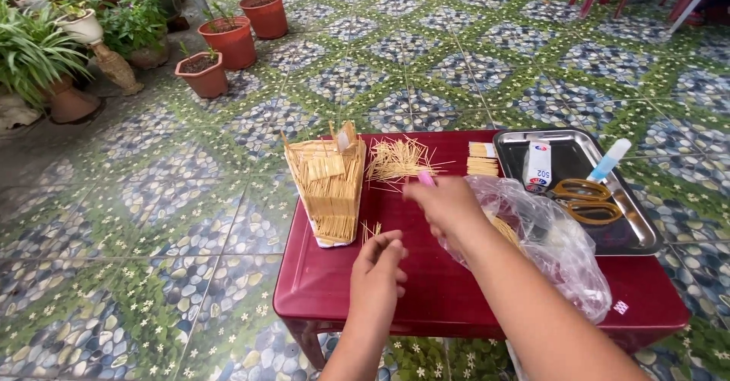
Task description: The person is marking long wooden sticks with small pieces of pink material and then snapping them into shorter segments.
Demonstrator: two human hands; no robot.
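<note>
Lying beyond right hand [449, 204]: toothpick pile [397, 160].

Dark red plastic table [426, 290] on tiled floor — toothpick model [328, 187], loose toothpicks [395, 160], metal tray [635, 233] (right), crumpled clear bag [559, 248]

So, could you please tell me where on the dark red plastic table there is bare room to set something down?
The dark red plastic table is bare along its near-left edge, between the toothpick model house and the left hand. The far side is crowded by the loose toothpick pile, and the right by the clear plastic bag and steel tray.
</note>
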